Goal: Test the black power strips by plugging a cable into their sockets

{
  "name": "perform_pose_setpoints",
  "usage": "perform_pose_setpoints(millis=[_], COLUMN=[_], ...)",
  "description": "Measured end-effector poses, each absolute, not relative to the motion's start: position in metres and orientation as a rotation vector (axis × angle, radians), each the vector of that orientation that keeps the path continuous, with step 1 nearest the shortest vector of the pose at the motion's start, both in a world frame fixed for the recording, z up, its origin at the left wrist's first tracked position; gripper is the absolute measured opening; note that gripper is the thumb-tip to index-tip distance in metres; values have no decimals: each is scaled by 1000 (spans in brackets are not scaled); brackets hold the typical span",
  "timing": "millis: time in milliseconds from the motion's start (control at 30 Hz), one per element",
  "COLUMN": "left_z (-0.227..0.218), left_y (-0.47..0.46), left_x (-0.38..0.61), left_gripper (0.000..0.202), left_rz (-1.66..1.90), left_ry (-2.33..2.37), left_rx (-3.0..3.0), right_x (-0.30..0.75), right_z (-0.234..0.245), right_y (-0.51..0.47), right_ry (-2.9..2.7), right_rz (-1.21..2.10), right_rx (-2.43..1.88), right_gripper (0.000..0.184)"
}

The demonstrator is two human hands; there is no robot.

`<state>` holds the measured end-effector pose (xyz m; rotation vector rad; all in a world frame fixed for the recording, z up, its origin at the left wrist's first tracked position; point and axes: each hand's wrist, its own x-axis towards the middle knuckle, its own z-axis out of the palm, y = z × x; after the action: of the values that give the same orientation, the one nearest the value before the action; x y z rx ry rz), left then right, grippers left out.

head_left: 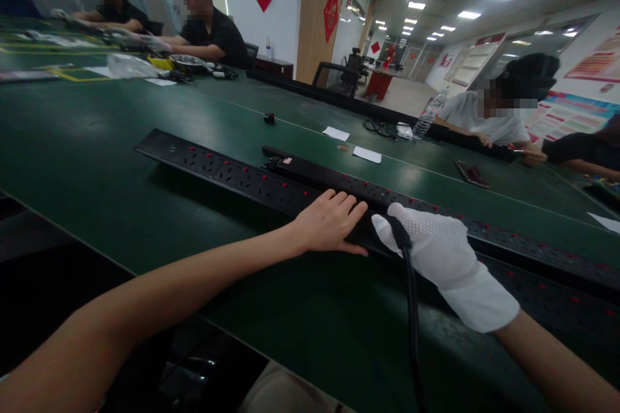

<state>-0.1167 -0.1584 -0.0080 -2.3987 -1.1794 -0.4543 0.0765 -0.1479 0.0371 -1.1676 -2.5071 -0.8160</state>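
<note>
A long black power strip (227,171) with rows of sockets and small red marks lies slantwise on the green table. My bare left hand (332,219) grips it near the middle, fingers over the top and thumb on the near side. Just to the right, my right hand (431,242), in a white dotted glove, is closed around a black plug (398,232). Its thick black cable (413,322) hangs down toward me. The plug's front end is hidden, so I cannot tell whether it sits in a socket. A second black power strip (329,174) lies right behind the first.
On the green table (87,116) are a small black part (269,118), white paper slips (367,154), a phone (471,173) and a water bottle (430,115). Co-workers sit at far left and right. A clear plastic bag (133,66) lies at the far left.
</note>
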Motion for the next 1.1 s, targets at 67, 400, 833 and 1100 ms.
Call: perform_pose_setpoints(millis=[67,400,833,1100], left_z=[-8,-9,-9,-7], left_y=[-158,-161,-159,-159], left_x=[-117,-116,-117,-116], left_gripper=[78,74,74,71], left_rz=[-450,-445,-460,-422], left_ry=[-1176,-1168,-1182,-1214], left_rx=[-2388,-2378,-2419,-2457], right_x=[70,66,76,76], right_z=[36,14,26,24], right_y=[-153,-168,-134,-136], right_ry=[-2486,-2555,-2748,-2716], right_rz=[-907,-977,-708,-654], right_rx=[-1201,-1118,-700,-746], right_gripper=[36,30,28,31])
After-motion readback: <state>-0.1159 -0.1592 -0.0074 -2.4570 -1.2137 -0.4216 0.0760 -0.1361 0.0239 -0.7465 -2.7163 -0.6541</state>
